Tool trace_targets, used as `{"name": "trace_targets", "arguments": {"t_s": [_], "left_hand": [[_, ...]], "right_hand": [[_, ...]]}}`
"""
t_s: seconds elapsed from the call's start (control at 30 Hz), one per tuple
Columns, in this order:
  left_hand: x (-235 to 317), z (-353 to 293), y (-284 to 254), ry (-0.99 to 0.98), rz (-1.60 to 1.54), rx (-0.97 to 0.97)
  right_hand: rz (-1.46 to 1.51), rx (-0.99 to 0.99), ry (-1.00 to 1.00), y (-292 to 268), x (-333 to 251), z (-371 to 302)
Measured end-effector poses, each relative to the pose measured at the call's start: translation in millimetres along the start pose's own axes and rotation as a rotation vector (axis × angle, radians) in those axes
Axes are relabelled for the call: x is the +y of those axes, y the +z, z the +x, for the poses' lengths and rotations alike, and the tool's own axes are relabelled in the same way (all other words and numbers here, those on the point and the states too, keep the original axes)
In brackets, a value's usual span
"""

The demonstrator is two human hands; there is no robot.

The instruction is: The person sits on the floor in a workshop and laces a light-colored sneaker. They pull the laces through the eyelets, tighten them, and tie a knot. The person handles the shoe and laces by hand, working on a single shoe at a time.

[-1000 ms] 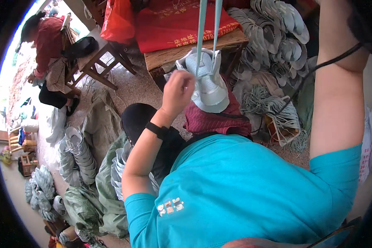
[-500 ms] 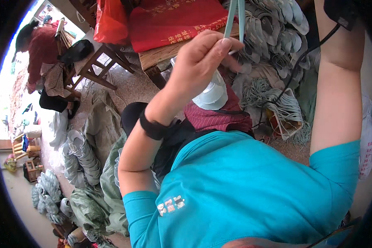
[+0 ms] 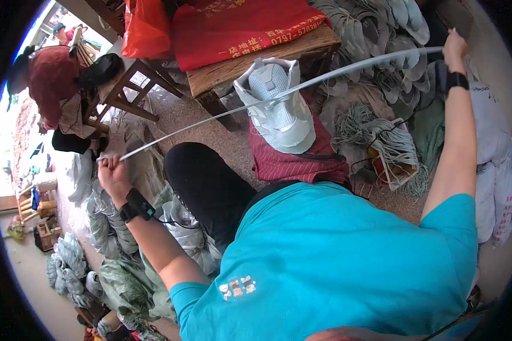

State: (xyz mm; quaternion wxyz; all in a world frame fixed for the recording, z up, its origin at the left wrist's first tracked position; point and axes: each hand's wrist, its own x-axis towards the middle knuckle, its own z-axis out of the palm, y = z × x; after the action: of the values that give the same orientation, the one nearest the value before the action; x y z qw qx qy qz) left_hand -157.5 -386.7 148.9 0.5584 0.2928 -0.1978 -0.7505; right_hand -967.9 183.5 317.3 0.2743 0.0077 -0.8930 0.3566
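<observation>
A pale grey-green shoelace (image 3: pixel 375 60) is stretched in a long line between my two hands, both held far out to the sides. At its left end, my left hand (image 3: pixel 114 177) is closed around it. My right hand (image 3: pixel 454 50), up at the far right, grips the other end. Midway, the lace crosses the pale high-top shoe (image 3: pixel 287 126), toe toward me; whether it is threaded there I cannot tell. The shoe rests on a dark red striped cloth (image 3: pixel 267 160) over my leg.
A wooden table (image 3: pixel 210 80) with a red printed cloth (image 3: pixel 239 34) stands ahead. Bundled laces (image 3: pixel 375 136) lie right of the shoe, below piled shoe uppers (image 3: pixel 375 34). Stacked shoes (image 3: pixel 105 219) stand at left. Another person (image 3: pixel 54 79) is at work near a wooden stool (image 3: pixel 131 85).
My hands have moved widely apart, the left one down and left, the right one out to the far right. The lace, hanging near the left hand before, is now drawn taut across the shoe.
</observation>
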Motion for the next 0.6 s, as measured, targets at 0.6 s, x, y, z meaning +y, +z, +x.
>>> {"name": "trace_targets", "arguments": {"t_s": [0.6], "left_hand": [[-239.7,-160.2,189.5,0.46,0.9,-0.774]], "right_hand": [[0.659,-0.968,-0.658,67.5,-188.4,-417.9]]}}
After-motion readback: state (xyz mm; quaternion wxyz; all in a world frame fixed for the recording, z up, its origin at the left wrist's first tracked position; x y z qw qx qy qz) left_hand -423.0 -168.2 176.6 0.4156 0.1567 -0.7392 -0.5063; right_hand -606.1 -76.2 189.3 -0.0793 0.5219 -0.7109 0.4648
